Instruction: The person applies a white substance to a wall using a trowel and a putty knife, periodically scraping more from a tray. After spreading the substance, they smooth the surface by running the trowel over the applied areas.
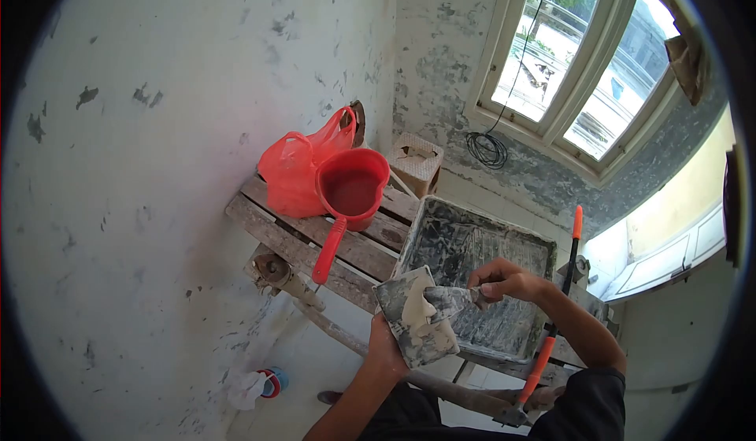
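"Firstly, what do we enter as the anchor item?"

"One tray (449,240), black, rectangular, streaked with pale residue. It sits on a slatted wooden bench (372,261), and we place all else by it."

"The hands?"

"Two, apart from each other. Left hand (384,346): just off the tray's near left corner, closed on the edge of a square plate (429,348); we cannot see all its fingers. Right hand (510,281): over the tray, clamped on the grip of a putty knife (447,302)."

"And those two tools?"

"Plate: tilted, grey-smeared, by the tray's near left corner, bearing a patch of cream paste (415,309). Knife: reaching from over the tray to the plate, its coated blade at the paste."

"What do we list left of the tray?"

"One red dipper (381,175), long-handled; close beside it, farther from the tray, one red plastic bag (290,177)."

"Right of it?"

"One long tool (562,295), black-shafted with orange sections, set aslant."

"Beyond?"

"One box (417,157), past the tray's far left corner; one coil of black cable (487,151), past its far side."
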{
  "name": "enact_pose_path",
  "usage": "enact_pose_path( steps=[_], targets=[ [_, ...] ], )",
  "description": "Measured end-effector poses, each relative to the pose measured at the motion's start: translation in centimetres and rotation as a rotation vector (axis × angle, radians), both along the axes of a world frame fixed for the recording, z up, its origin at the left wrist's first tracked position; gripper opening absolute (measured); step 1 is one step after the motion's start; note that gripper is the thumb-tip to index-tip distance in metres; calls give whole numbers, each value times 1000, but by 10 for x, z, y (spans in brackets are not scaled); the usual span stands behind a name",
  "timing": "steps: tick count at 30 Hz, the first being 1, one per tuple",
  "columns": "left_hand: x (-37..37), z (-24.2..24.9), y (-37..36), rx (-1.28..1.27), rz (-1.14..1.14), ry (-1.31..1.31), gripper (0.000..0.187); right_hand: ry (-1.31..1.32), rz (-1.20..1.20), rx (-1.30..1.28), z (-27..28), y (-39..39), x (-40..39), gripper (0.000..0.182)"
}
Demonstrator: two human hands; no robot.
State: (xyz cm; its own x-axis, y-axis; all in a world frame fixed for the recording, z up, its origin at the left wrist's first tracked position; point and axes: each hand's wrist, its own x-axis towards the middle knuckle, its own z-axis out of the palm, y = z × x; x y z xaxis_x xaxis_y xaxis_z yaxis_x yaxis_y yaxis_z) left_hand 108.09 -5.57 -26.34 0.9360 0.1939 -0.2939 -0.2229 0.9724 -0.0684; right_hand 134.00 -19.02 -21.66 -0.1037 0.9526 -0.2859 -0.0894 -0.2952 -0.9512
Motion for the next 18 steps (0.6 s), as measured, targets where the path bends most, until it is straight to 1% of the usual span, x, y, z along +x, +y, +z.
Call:
enact_pose_path(
  steps=[2, 4, 5, 7, 8, 9, 10, 11, 13, 14, 15, 17, 18],
  targets=[
    [-3, -2, -2, -15, -10, -5, 49, 10, -17, -30, -7, -8, 0, 40],
    [-7, 2, -1, 117, -31, -56, 49, 35, -53, -49, -10, -16, 4, 39],
    [-11, 7, -1, 111, -36, -48, 49, 25, -84, -88, -9, -21, 8, 39],
    [-15, 20, 0, 119, -12, 205, 51, 11, -113, -139, -8, -35, 13, 39],
    [-18, 16, 1, 109, -12, 205, 51, 15, -170, -149, -8, -41, 16, 39],
    [-23, 10, 3, 35, 1, 129, 50, 21, -223, -160, -8, -45, 16, 39],
    [-26, 5, 5, -36, 16, 51, 50, -12, -244, -165, -5, -47, 14, 45],
    [-28, 3, 6, -44, 18, 58, 50, -7, -242, -174, -1, -46, 11, 45],
    [-36, 0, 8, -60, 72, 2, 50, -34, -270, -113, 5, -46, 4, 51],
    [-42, -1, 10, -65, 58, 33, 50, -57, -301, -121, 6, -43, -5, 53],
    [-48, -3, 12, -18, 82, 27, 49, -25, -313, -130, 10, -40, -19, 53],
    [-60, -7, 16, 35, 102, 39, 48, 48, -448, -142, 23, -30, -44, 52],
    [-66, -11, 20, 27, 110, 106, 50, 43, -437, -121, 25, -27, -53, 56]
  ],
)
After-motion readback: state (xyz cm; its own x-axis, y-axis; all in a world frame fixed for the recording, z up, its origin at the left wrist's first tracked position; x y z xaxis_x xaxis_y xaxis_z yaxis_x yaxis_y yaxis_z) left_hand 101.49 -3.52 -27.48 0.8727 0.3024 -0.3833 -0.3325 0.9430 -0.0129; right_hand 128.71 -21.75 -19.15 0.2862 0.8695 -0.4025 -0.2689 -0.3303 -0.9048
